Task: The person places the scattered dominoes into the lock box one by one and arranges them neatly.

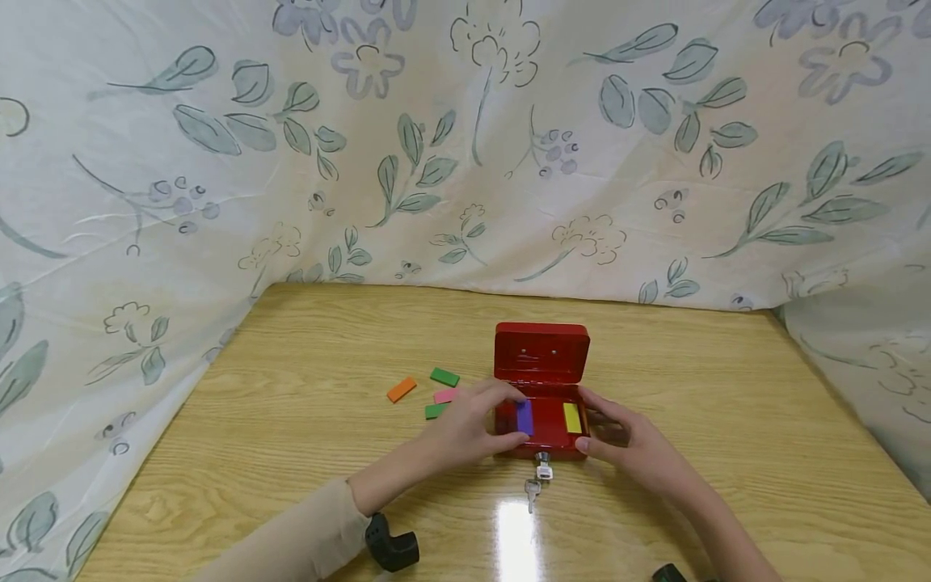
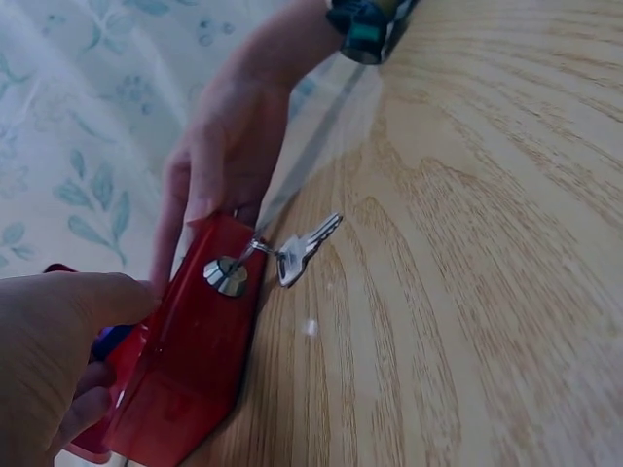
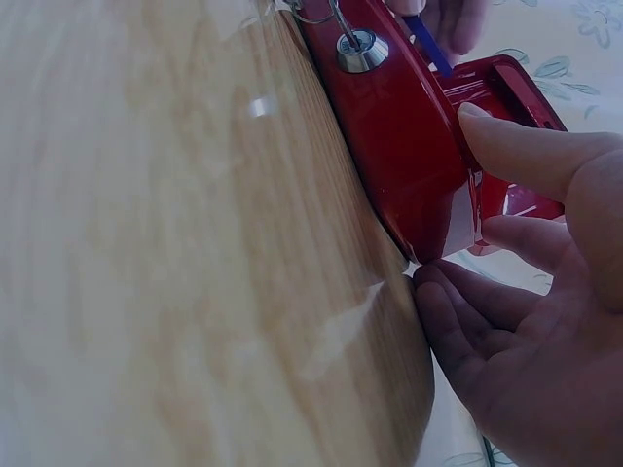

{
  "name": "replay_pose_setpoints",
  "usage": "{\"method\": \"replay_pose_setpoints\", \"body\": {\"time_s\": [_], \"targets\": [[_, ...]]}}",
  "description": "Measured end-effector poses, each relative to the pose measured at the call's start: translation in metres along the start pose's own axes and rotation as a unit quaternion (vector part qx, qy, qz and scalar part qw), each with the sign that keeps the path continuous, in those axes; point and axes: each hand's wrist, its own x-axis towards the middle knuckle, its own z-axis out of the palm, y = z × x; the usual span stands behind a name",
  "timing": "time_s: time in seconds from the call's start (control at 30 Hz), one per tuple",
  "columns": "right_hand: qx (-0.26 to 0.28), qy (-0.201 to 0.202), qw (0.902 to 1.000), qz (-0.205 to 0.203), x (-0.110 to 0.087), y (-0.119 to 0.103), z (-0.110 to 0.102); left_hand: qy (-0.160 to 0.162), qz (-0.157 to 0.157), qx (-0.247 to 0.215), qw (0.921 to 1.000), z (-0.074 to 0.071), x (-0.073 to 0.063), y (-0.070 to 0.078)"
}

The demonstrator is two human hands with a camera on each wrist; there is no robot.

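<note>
A red metal cash box stands on the table with its lid raised at the back. My left hand pinches a purple block between thumb and fingers, inside the left part of the box. At the box's right side my right hand holds the wall, its thumb at the front corner and fingers along the side. A yellow block lies inside near the right wall. From the front lock hangs a ring with a key.
Left of the box lie an orange block, a green block, a pink block and another green block, the last two partly behind my left hand. A floral cloth hangs behind the wooden table.
</note>
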Motion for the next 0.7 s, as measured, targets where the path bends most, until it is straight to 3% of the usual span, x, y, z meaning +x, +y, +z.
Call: {"method": "replay_pose_setpoints", "body": {"time_s": [0.7], "targets": [[-0.002, 0.001, 1.0, 0.006, 0.0, -0.0014, 0.0002, -0.03, -0.053, 0.017, 0.998, 0.0105, 0.0098, 0.0024]]}}
